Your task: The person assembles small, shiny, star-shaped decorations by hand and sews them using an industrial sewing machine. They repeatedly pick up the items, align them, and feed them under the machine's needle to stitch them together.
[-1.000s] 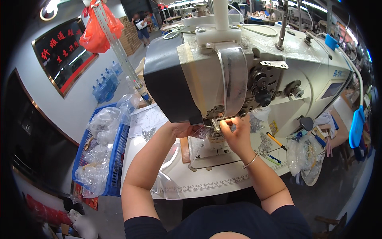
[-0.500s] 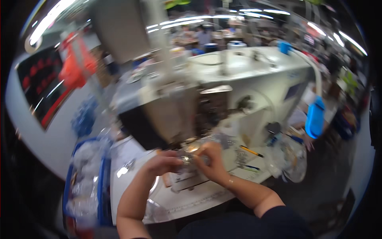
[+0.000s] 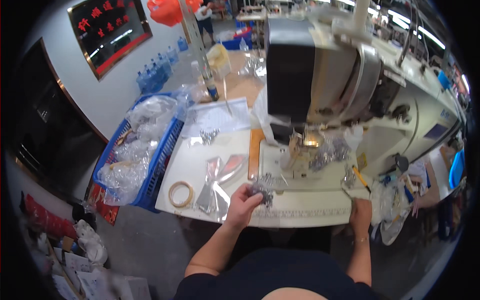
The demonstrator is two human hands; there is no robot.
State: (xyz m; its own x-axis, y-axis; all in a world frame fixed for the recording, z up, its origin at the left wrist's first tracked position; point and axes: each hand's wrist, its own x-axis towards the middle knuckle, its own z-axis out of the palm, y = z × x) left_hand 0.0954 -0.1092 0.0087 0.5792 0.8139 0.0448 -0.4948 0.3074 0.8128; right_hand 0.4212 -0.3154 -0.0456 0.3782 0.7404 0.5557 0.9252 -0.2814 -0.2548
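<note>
My left hand (image 3: 242, 206) is closed with a pinch on a small silvery, sparkly trim piece (image 3: 261, 194) over the front of the sewing machine table (image 3: 305, 214). To the right, my right hand (image 3: 361, 212) is closed at the table's front edge, by the tip of a thin dark pen-like tool (image 3: 346, 193); its fingers are mostly hidden. Ahead stands the sewing machine (image 3: 340, 75), its lamp lit at the needle. A pile of sparkly grey trim (image 3: 330, 152) lies beside the needle area. Left of my left hand rests a shiny clear, bow-shaped film (image 3: 220, 175).
A blue basket (image 3: 159, 167) of clear plastic bags stands at the left. Near it are a tape roll (image 3: 180, 194), a paper sheet (image 3: 220, 117) and an orange-brown strip (image 3: 255, 152). A yellow pen (image 3: 361, 178) and a clear plastic bag (image 3: 390, 202) lie right.
My hands have parted from together near the needle: the left came nearer with the trim, the right moved to the table's front right. The view has swung left.
</note>
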